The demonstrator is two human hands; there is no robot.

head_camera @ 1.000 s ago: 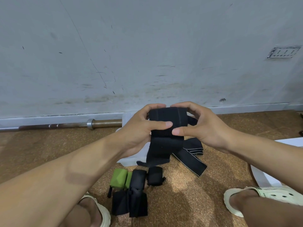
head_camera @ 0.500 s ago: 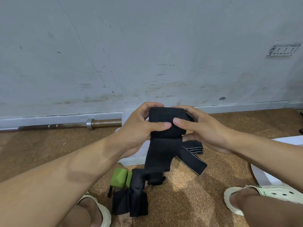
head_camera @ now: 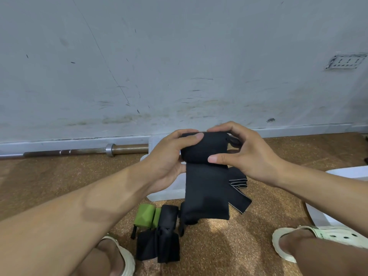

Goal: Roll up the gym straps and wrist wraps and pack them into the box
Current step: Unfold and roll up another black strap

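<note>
Gripping a black wrist wrap point(head_camera: 207, 148) from both ends, the two hands hold it up above the floor, in front of the white box point(head_camera: 169, 193). Left hand point(head_camera: 169, 162) curls round the left end of the roll, thumb on top, fingers underneath. Right hand point(head_camera: 245, 154) clamps the right end, fingers over the top, thumb pressed on the front of the roll. Upper part of the wrap is rolled tight; its loose tail hangs straight down from the roll, covering the right part of the box.

Box sits on the brown floor point(head_camera: 229, 246), mostly hidden behind the hands and the wrap; cannot tell what is inside. Just right of the box a black strap with pale edging point(head_camera: 238, 194) lies folded on the floor, partly behind the hanging tail. Nearer the person than the box: a green rolled wrap point(head_camera: 146, 216), touching a black rolled wrap point(head_camera: 169, 216) to its right, with more black straps point(head_camera: 157, 248) lying loose just below them.

Barbell point(head_camera: 79, 151) lies along the wall base, left of the box. White lid point(head_camera: 338, 196) on the floor well right of the box. Pale sandals on both feet, left point(head_camera: 123, 255) and right point(head_camera: 310, 240), at the bottom edge.
</note>
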